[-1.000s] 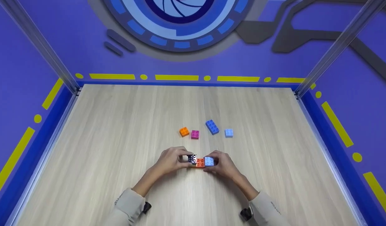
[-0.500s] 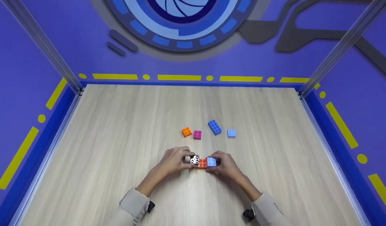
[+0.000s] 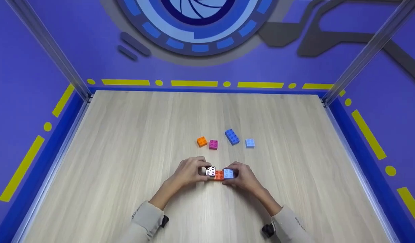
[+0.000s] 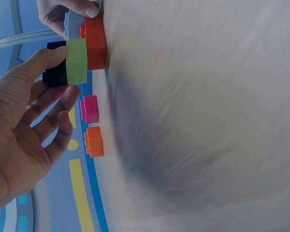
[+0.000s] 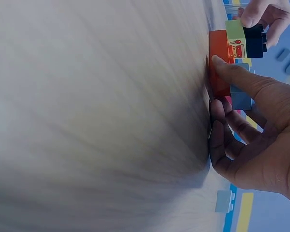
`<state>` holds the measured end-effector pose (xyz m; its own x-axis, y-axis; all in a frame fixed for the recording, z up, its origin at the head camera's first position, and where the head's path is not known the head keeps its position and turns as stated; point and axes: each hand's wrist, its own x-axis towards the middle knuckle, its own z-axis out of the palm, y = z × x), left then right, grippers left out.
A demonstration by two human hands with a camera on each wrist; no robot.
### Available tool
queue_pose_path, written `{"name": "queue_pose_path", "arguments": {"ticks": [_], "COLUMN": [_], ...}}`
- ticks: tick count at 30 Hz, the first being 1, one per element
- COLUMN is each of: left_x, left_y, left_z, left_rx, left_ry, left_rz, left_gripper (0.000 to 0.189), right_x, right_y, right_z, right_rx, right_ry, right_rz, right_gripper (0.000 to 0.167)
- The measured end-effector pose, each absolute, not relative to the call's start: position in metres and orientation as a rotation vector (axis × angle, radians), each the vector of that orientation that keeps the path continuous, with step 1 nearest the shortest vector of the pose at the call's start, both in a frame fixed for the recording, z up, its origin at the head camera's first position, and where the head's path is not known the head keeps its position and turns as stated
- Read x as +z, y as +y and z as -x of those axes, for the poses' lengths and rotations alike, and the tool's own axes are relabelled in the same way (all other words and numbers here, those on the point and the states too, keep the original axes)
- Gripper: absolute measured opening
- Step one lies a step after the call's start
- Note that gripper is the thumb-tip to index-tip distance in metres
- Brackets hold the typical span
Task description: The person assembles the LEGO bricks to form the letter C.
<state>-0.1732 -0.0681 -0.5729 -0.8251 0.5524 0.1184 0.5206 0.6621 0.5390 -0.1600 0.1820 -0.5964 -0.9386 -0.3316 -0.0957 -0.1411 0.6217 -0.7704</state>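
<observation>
My left hand point(image 3: 190, 170) pinches a black toy building brick point(image 4: 56, 75) between thumb and fingers. Beneath it is a lime green brick point(image 4: 77, 63) with a printed picture on one side, touching the left end of an orange-red brick point(image 3: 219, 175) on the table; I cannot tell if it is fully seated. On the right end of the orange-red brick sits a light blue brick point(image 3: 228, 173). My right hand point(image 3: 243, 176) grips the orange-red brick, thumb on its near side; its other fingers are behind and partly hidden.
Beyond the hands lie a small orange brick point(image 3: 201, 141), a magenta brick point(image 3: 213, 144), a longer blue brick point(image 3: 232, 136) and another light blue brick point(image 3: 250, 143). Purple-blue walls bound the wooden table point(image 3: 143, 121) at the back and sides.
The black brick's studded top has tilted slightly and now catches more light. Both hands keep their grips. The whole head view has shifted a little, so everything appears further right.
</observation>
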Motion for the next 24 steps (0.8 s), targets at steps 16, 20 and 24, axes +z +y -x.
{"name": "queue_pose_path", "arguments": {"ticks": [16, 20, 24], "left_x": [-0.575, -0.575, -0.579], "left_y": [-0.068, -0.071, -0.072], "left_z": [0.174, 0.184, 0.201], "left_rx": [0.94, 1.052, 1.289], "left_ry": [2.778, 2.676, 2.575], "left_rz": [-0.913, -0.929, -0.827], "left_gripper": [0.037, 0.038, 0.03], "right_x": [-0.596, -0.597, -0.597], "right_y": [0.179, 0.18, 0.182], "right_z": [0.16, 0.16, 0.159], "right_rx": [-1.229, -1.215, -1.214], "right_ry": [2.621, 2.637, 2.641], "right_rz": [0.408, 0.412, 0.44], "right_gripper": [0.037, 0.037, 0.036]}}
